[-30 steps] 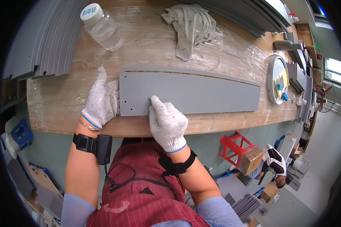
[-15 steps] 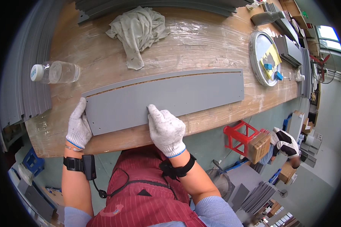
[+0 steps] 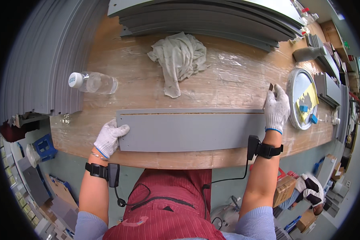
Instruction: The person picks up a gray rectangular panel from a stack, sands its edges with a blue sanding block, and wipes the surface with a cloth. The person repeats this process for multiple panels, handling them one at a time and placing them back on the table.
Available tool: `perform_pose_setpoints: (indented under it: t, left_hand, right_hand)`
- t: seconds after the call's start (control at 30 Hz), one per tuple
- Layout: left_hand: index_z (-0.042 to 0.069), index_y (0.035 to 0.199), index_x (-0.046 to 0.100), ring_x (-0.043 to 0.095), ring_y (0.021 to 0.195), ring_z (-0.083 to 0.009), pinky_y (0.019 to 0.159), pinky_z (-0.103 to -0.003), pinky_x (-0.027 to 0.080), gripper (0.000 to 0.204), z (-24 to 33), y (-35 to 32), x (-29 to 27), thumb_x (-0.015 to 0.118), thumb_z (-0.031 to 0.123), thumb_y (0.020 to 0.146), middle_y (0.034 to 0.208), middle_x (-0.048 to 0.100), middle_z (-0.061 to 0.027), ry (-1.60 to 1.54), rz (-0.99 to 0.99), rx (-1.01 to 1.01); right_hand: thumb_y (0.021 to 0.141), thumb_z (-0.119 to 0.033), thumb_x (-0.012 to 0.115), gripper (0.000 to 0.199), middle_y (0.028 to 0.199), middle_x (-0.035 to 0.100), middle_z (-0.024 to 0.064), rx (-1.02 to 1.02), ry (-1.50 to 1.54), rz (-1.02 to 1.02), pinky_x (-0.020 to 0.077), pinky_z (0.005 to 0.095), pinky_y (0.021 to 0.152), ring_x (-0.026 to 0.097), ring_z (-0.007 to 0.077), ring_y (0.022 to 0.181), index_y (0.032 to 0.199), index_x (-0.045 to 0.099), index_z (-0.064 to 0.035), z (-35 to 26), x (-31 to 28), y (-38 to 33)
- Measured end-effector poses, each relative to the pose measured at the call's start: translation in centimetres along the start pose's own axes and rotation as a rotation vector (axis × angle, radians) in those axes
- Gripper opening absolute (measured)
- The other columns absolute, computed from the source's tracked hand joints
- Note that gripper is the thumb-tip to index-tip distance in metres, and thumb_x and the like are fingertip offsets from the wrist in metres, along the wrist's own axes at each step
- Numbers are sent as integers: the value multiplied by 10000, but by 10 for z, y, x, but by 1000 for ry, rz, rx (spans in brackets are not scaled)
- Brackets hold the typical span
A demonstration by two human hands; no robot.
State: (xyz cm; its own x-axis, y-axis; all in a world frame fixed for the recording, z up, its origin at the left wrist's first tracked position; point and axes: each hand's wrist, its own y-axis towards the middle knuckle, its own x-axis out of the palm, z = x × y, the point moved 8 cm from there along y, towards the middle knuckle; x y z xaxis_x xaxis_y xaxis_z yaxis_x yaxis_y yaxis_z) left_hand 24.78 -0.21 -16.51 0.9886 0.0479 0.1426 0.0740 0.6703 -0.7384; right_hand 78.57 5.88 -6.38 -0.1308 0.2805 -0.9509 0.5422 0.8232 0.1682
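Observation:
A long grey panel (image 3: 192, 132) lies on the wrapped table, with a narrow raw brown groove (image 3: 196, 114) along its far side. At its left end, my left hand (image 3: 109, 137), in a white glove, grips the edge with the thumb on top. My right hand (image 3: 277, 108), gloved too, is at the panel's far right corner. Its fingers are closed on a small flat brown piece (image 3: 271, 87) that sticks up from the fingertips; I cannot make out its exact kind.
A crumpled white cloth (image 3: 179, 60) and a clear bottle (image 3: 94, 83) lie beyond the panel. Stacked grey panels stand at left (image 3: 48, 60) and back (image 3: 204, 24). Right of my right hand is a round lid (image 3: 295, 98) with yellow sandpaper (image 3: 308, 100) and blue blocks (image 3: 303, 109).
My right hand has moved from the panel's near edge to its far right corner. The panel has turned from slanting to nearly level, and my left thumb now rests on top of it.

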Motion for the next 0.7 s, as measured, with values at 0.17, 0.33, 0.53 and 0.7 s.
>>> perform_pose_setpoints:
  t: [0.17, 0.33, 0.53, 0.7]
  left_hand:
    - [-60, 1268, 571, 685, 1020, -276, 937, -379, 528, 638, 29, -18, 8, 807, 314, 808, 1118, 700, -194, 796, 263, 52]
    - [-17, 1254, 594, 677, 954, -259, 866, -357, 525, 679, 64, -22, -22, 820, 423, 788, 970, 705, -173, 878, 549, 163]
    - [76, 1514, 345, 470, 1356, -249, 1134, -402, 408, 822, 138, -13, -34, 773, -4, 817, 1472, 455, -122, 246, 413, 798]
    - [127, 1400, 481, 555, 1230, -209, 1086, -373, 441, 673, 157, 12, -10, 791, 28, 810, 1353, 578, -65, 260, 255, 787]
  right_hand:
    - [823, -409, 761, 618, 1365, 568, 205, -474, 280, -33, 488, 467, 1013, 546, 375, 1254, 1336, 603, -102, -191, 24, -6]
    - [795, -304, 765, 448, 1357, 571, 210, -661, 119, -227, 517, 432, 986, 583, 360, 1217, 1219, 672, -192, -278, 57, -55]
    - [752, -1, 632, 268, 957, 681, 112, -328, 1045, -559, 539, 320, 821, 675, 227, 899, 1013, 694, 9, -170, 11, -99]
    - [882, -104, 577, 260, 898, 709, 88, 326, 971, -243, 546, 231, 573, 677, 127, 669, 1083, 690, 16, 71, -29, -93]
